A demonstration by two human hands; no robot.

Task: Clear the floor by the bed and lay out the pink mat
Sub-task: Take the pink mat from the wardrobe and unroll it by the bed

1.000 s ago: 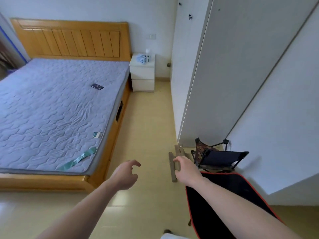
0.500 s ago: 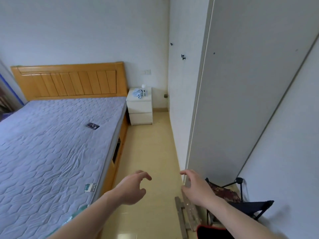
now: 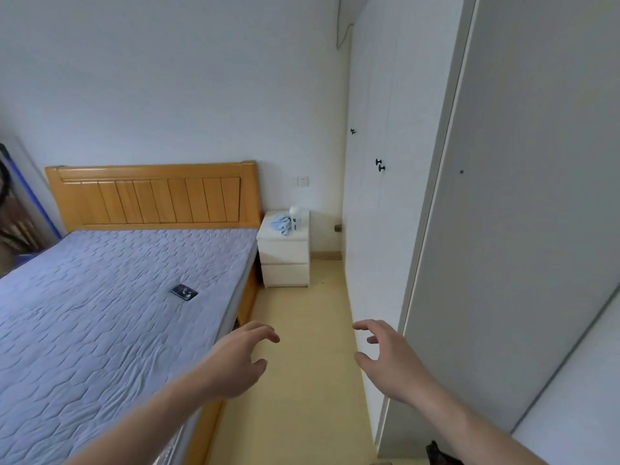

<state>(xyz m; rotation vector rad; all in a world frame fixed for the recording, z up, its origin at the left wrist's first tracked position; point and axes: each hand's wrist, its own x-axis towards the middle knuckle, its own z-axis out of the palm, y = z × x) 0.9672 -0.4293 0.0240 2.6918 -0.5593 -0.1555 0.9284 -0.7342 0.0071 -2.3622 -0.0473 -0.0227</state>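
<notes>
Nearest to the camera, both arms reach forward over the strip of floor point(image 3: 302, 380) between the bed point(image 3: 117, 330) and the wardrobe point(image 3: 369, 229). The left hand point(image 3: 235, 364) is spread wide with curled fingers and holds nothing; the right hand point(image 3: 392, 360) is also wide, thumb apart from the fingers, and empty too. I think they hang like this because the person is between two grasps, ready to take something, not because a thing is near them. At the bottom right corner a dark object point(image 3: 439, 454) shows only by its edge, so I cannot say what it is. The floor beside the bed looks bare in the part that is visible. The pink mat is not in view anywhere, so I cannot tell where it is; probably the clearing step is in hand or just finishing. Further, a small dark card point(image 3: 184, 292) lies flat on the grey quilted mattress, well apart from the hands. At the far end a white nightstand point(image 3: 284, 260) stands against the wall just beside the headboard point(image 3: 154, 196), with a blue cloth point(image 3: 281, 223) and a white bottle point(image 3: 295, 218) on top.
</notes>
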